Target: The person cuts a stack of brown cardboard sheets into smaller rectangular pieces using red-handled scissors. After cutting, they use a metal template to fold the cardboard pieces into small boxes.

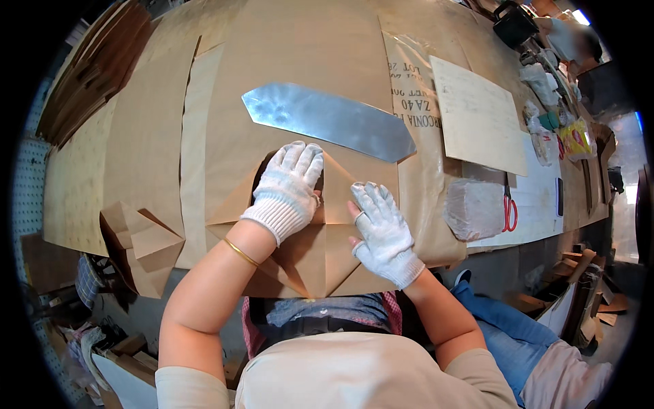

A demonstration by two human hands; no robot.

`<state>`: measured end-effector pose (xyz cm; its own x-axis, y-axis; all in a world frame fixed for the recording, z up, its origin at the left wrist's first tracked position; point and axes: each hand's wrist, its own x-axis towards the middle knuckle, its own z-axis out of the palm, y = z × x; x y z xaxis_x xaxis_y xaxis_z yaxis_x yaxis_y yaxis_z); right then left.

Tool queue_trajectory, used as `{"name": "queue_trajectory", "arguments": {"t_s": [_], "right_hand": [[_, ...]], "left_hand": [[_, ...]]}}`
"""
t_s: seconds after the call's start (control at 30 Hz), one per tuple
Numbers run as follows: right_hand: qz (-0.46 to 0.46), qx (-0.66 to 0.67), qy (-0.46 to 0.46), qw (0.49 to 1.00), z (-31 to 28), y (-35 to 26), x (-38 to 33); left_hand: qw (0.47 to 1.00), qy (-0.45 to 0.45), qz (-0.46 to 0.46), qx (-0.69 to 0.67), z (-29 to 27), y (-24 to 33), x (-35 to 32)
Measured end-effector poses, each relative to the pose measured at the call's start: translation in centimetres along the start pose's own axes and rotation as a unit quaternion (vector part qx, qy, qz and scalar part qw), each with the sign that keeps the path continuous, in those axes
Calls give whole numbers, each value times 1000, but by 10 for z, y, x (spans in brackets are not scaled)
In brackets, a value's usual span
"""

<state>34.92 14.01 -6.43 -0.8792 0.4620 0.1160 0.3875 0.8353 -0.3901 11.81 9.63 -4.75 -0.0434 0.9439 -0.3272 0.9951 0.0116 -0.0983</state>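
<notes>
A folded brown kraft paper piece (344, 238) lies at the table's near edge, with creases and an opened-out fold. My left hand (289, 184), in a white knit glove, presses over the dark opening in this fold with its fingers stretched away from me. On the paper's right side rests my right hand (385, 235), also gloved, palm down and fingers extended; bare thumb and fingertip skin shows through the glove. Neither hand appears to hold anything. Just beyond both hands is a flat shiny metal plate (327, 121) with pointed ends, lying on the brown paper.
Another folded paper bag (143, 245) sits at the left edge, and stacked brown sheets (92, 68) stand far left. To the right are a pale board (477, 116), a plastic-wrapped block (473, 208), red-handled scissors (509, 213) and a yellow packet (577, 141). Other people are at the right.
</notes>
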Motion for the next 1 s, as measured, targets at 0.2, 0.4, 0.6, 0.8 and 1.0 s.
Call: {"name": "queue_trajectory", "arguments": {"t_s": [0.2, 0.4, 0.6, 0.8, 1.0], "right_hand": [[-26, -45, -19, 998, 0, -5, 6], [20, -32, -27, 999, -3, -11, -3], [-19, 4, 18, 1000, 16, -18, 74], [-215, 79, -9, 973, 36, -39, 84], [-261, 151, -138, 943, 96, -100, 127]], "left_hand": [[998, 59, 26, -29, -6, -6, -11], [664, 259, 133, -688, -74, -61, -111], [635, 193, -86, -743, 61, -98, -140], [608, 207, -7, -766, 78, -108, -150], [805, 276, 47, -523, 76, -96, -149]]}}
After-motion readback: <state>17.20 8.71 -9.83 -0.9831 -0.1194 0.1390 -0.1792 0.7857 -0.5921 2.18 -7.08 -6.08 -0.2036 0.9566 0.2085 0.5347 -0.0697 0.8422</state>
